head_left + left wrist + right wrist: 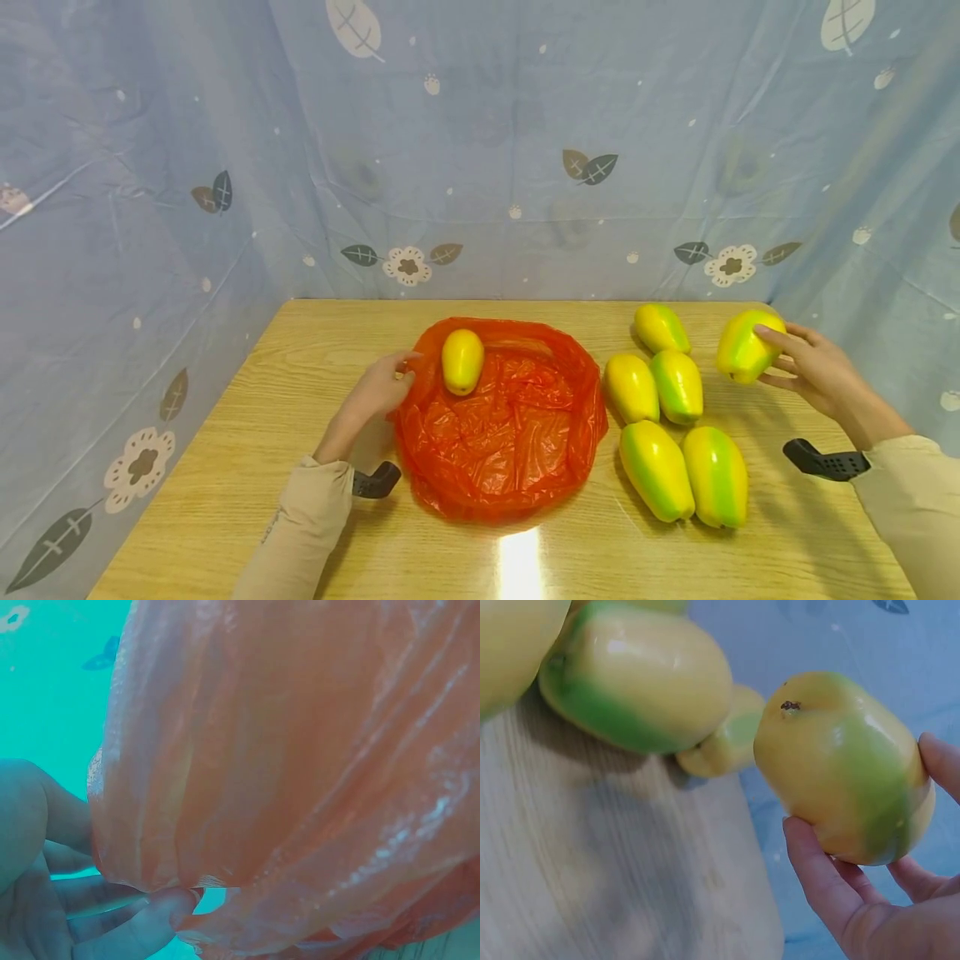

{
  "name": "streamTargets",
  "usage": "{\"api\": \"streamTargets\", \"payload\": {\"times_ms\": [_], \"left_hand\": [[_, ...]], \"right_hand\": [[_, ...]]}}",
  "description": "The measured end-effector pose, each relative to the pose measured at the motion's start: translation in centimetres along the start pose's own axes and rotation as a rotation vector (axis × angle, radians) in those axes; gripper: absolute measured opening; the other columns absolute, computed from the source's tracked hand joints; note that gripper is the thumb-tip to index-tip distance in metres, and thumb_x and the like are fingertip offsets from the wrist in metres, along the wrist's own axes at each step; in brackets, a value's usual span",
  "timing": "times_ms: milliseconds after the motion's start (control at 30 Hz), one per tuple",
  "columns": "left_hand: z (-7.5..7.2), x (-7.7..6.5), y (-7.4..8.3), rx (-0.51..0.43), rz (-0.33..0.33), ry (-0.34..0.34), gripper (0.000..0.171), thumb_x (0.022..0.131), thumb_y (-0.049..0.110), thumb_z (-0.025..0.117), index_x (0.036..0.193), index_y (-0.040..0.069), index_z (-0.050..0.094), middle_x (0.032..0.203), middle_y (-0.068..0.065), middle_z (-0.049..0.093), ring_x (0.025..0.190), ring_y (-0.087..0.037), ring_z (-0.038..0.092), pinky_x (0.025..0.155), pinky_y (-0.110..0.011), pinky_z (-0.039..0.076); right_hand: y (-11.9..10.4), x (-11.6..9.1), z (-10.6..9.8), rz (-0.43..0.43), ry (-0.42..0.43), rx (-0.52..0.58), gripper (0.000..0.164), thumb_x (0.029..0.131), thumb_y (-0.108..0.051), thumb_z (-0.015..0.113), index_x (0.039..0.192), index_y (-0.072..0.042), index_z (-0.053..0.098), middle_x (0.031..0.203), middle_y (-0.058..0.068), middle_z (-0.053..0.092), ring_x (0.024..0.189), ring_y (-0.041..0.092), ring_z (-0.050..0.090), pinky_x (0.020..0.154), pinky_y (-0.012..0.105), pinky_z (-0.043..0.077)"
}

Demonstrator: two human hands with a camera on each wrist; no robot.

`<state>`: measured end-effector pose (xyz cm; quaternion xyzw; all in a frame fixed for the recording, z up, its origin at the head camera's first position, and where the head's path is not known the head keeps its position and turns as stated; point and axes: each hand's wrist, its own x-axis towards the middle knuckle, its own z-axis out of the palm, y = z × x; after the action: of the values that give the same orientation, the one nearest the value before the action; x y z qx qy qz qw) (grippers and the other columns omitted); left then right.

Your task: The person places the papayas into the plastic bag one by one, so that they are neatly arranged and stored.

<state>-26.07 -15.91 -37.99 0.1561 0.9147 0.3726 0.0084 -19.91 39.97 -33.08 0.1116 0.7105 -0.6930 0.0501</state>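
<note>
In the head view, my right hand [821, 371] holds a yellow-green papaya [750, 346] above the table's right side. The right wrist view shows this papaya [844, 769] between the thumb and fingers, its dark stem spot facing the camera. At the left rim of a red plastic bag [495, 492], my left hand [378, 387] grips the film with bent fingers. Up close, the bag [300, 750] covers part of the left fingers [135, 930]. One papaya [462, 362] lies inside the wide-mouthed bag, near its back left.
Several more papayas lie grouped right of the bag, among them a front one [716, 477] and a back one [662, 328]. They rest on a light wooden table [292, 367]. A blue patterned curtain [480, 150] hangs behind and along both sides.
</note>
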Motion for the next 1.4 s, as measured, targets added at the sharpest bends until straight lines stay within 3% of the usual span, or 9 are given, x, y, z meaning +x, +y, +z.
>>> {"api": "streamTargets", "payload": {"times_ms": [433, 567, 667, 800, 967, 1067, 1267, 1400], "left_hand": [[-0.1, -0.1, 0.2, 0.002, 0.0, -0.006, 0.039, 0.093, 0.003, 0.048, 0.131, -0.001, 0.054, 0.117, -0.027, 0.057, 0.081, -0.027, 0.056, 0.059, -0.03, 0.046], [-0.1, -0.1, 0.3, 0.011, 0.008, -0.003, 0.039, 0.093, 0.003, 0.048, 0.131, -0.001, 0.054, 0.117, -0.026, 0.057, 0.091, -0.031, 0.057, 0.067, -0.035, 0.049], [-0.2, -0.1, 0.3, 0.014, 0.007, -0.009, 0.039, 0.093, 0.003, 0.048, 0.131, -0.001, 0.053, 0.118, -0.026, 0.057, 0.095, -0.033, 0.057, 0.07, -0.037, 0.049], [-0.1, -0.2, 0.3, 0.009, 0.005, -0.013, 0.038, 0.093, 0.002, 0.048, 0.131, -0.001, 0.053, 0.119, -0.027, 0.056, 0.098, -0.035, 0.057, 0.072, -0.038, 0.05], [0.0, -0.3, 0.4, 0.013, 0.018, -0.006, 0.038, 0.093, 0.002, 0.048, 0.13, -0.002, 0.054, 0.117, -0.027, 0.057, 0.094, -0.033, 0.057, 0.07, -0.037, 0.049], [0.0, -0.3, 0.4, 0.012, 0.018, -0.008, 0.037, 0.093, 0.001, 0.048, 0.129, -0.003, 0.054, 0.117, -0.027, 0.057, 0.091, -0.033, 0.057, 0.068, -0.037, 0.049], [0.1, -0.2, 0.3, 0.019, 0.024, -0.007, 0.038, 0.093, 0.001, 0.048, 0.13, -0.002, 0.054, 0.118, -0.027, 0.057, 0.101, -0.036, 0.057, 0.072, -0.038, 0.049], [0.1, -0.2, 0.2, 0.022, 0.025, -0.003, 0.038, 0.092, 0.001, 0.048, 0.13, -0.002, 0.055, 0.116, -0.027, 0.058, 0.087, -0.031, 0.058, 0.064, -0.033, 0.047]], "right_hand": [[-2.1, 0.4, 3.1, -0.035, -0.017, -0.127, 0.096, 0.095, -0.036, 0.055, 0.148, -0.006, -0.019, 0.127, 0.007, 0.031, 0.085, 0.0, 0.054, 0.075, 0.029, 0.053], [-2.5, 0.6, 4.0, -0.034, -0.028, -0.149, 0.096, 0.095, -0.037, 0.055, 0.149, -0.007, -0.018, 0.13, 0.008, 0.029, 0.107, 0.017, 0.046, 0.078, 0.029, 0.053], [-2.8, 0.8, 4.9, -0.036, -0.042, -0.165, 0.096, 0.095, -0.04, 0.054, 0.149, -0.006, -0.018, 0.136, 0.011, 0.025, 0.128, 0.037, 0.03, 0.079, 0.028, 0.052], [-3.3, 1.0, 6.3, -0.06, -0.075, -0.214, 0.093, 0.096, -0.042, 0.05, 0.149, -0.004, -0.015, 0.146, 0.019, 0.016, 0.136, 0.045, 0.016, 0.083, 0.03, 0.051], [-3.6, 1.4, 7.7, -0.082, -0.11, -0.257, 0.088, 0.098, -0.042, 0.046, 0.149, -0.003, -0.015, 0.152, 0.026, 0.002, 0.136, 0.046, 0.016, 0.084, 0.031, 0.051], [-3.6, 1.5, 8.6, -0.083, -0.13, -0.256, 0.087, 0.099, -0.04, 0.045, 0.149, -0.004, -0.016, 0.15, 0.027, 0.005, 0.135, 0.046, 0.018, 0.084, 0.031, 0.051], [-3.7, 1.8, 10.4, -0.087, -0.134, -0.273, 0.089, 0.097, -0.042, 0.049, 0.151, -0.005, -0.011, 0.149, 0.028, 0.012, 0.132, 0.044, 0.024, 0.087, 0.035, 0.049], [-3.6, 2.3, 11.5, -0.089, -0.144, -0.284, 0.089, 0.096, -0.043, 0.052, 0.152, -0.005, -0.007, 0.148, 0.028, 0.017, 0.131, 0.042, 0.027, 0.089, 0.038, 0.048]]}}
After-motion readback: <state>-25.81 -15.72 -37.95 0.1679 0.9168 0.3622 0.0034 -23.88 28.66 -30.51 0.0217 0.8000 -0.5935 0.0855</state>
